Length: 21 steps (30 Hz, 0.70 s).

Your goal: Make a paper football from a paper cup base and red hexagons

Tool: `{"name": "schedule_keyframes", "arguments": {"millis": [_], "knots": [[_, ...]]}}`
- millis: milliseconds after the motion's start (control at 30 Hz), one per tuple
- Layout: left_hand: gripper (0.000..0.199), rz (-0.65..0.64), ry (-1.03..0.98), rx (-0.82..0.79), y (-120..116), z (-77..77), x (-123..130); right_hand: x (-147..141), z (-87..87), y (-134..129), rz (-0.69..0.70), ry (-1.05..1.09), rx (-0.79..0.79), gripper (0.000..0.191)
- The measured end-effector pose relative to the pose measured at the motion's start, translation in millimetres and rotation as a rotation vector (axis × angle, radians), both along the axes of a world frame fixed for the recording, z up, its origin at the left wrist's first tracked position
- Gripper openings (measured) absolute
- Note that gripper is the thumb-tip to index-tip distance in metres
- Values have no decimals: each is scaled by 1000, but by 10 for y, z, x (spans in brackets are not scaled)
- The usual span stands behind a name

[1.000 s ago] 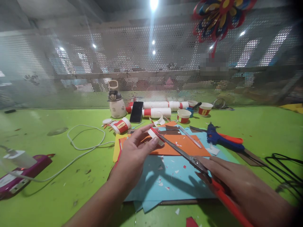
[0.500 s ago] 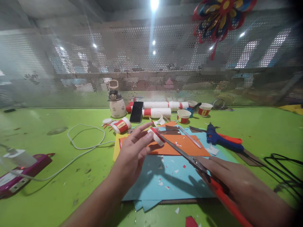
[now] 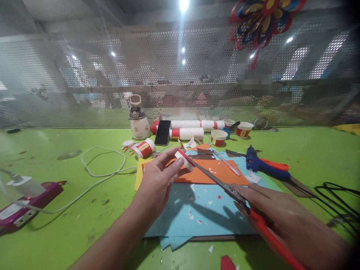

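Between thumb and fingers, my left hand [image 3: 161, 174] pinches a small red and white paper cup piece [image 3: 185, 160]. Red-handled scissors [image 3: 230, 191] are gripped in my right hand [image 3: 284, 213], their blades pointing up and left. The blade tips meet the red edge of the piece. Under both hands lie light blue sheets [image 3: 180, 210] and an orange sheet [image 3: 225, 170], with small red and white scraps scattered on them. A white pen [image 3: 226, 163] rests across the orange sheet.
A blue glue gun [image 3: 264, 165] with black cable is at right. Behind are a phone [image 3: 162, 132], a bottle [image 3: 140, 125], stacked cups [image 3: 187, 134] and a cut cup [image 3: 218, 138]. A purple power strip [image 3: 42, 200] with a white cable lies at left.
The cup piece has turned slightly in my left hand and shifted a little left. The scissors stay against its red edge, their blades looking closer together.
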State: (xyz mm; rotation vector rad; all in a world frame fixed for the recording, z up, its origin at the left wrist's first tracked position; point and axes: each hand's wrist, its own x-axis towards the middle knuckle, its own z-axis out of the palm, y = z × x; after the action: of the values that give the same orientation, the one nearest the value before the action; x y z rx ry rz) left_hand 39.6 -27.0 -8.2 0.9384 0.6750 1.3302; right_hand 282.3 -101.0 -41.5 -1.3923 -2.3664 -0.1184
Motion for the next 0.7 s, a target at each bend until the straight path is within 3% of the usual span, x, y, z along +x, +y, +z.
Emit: {"name": "schedule_keyframes", "arguments": {"millis": [267,700], "knots": [[25,-41,-11,39,-33,-28,24,15,-17,-3,-8,9,-66,42],[27,-46,-28,13,-61,-3,29,-23,-90,-70,-15,-9,70,35]]}}
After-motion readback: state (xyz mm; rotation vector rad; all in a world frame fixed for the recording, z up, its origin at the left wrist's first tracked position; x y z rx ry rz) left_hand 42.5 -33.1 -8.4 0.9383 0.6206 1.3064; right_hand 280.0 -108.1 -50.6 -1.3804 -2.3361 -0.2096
